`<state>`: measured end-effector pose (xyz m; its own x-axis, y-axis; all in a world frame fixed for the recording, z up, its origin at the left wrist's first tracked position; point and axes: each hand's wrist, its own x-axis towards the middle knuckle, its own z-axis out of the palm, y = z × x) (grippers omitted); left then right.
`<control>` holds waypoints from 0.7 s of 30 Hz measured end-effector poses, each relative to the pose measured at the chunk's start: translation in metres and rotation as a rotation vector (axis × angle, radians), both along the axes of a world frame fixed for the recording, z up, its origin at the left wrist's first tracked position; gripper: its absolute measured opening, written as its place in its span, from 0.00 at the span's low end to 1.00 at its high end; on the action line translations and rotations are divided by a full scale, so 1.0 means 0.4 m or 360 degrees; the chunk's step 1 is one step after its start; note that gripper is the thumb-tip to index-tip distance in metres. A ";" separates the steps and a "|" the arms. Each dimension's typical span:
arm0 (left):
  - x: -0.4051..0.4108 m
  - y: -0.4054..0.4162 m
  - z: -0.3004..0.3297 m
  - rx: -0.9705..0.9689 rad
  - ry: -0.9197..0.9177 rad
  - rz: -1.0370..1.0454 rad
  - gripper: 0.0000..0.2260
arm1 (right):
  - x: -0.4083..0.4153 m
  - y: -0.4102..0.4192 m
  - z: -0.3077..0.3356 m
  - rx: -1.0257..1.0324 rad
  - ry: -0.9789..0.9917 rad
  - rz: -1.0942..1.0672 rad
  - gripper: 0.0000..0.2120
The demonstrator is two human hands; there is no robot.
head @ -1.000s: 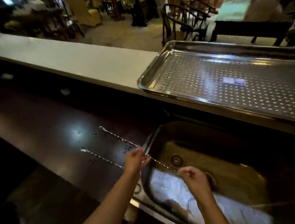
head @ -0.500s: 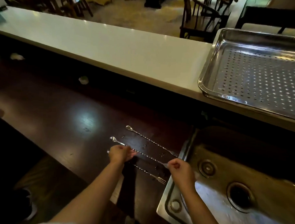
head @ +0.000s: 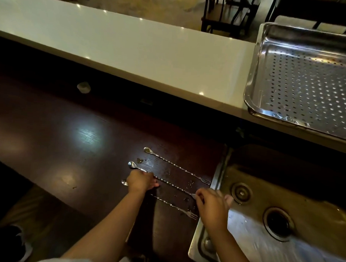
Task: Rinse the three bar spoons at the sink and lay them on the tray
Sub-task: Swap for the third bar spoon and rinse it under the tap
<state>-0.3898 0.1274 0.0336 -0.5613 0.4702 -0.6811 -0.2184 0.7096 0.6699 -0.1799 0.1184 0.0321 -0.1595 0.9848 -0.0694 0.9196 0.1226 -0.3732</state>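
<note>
spoons lie side by side on the dark counter (head: 69, 126), fork ends near the sink (head: 213, 241) edge. left hand (head: 141, 182) and right hand (head: 212, 207) pinch the middle spoon (head: 173, 185) at opposite ends; far spoon (head: 176, 165) and near spoon (head: 172, 206) lie free. tray (head: 251, 78) sits on the white ledge (head: 132, 49), far right.

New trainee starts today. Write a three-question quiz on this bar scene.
1. True or false: a bar spoon already lies in the tray.
2. Which spoon do both hands touch: A far spoon, B middle spoon, C near spoon?
3. Fill in: the sink lies to the ___ of the spoons.

Key: 1 false, the tray holds no spoon. 2 B, left hand near its bowl, right hand at its fork end. 3 right.
</note>
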 end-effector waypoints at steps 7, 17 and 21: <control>-0.002 -0.001 0.005 -0.0044 0.0271 -0.0181 0.11 | -0.002 -0.011 0.003 0.0157 -0.0129 0.0093 0.08; 0.019 -0.005 0.020 0.0137 -0.0094 0.0130 0.14 | -0.052 0.087 0.012 0.0297 -0.0118 0.0082 0.17; 0.054 -0.008 0.052 0.0229 -0.0721 0.0310 0.08 | -0.069 0.135 -0.003 0.0083 -0.0235 0.0183 0.13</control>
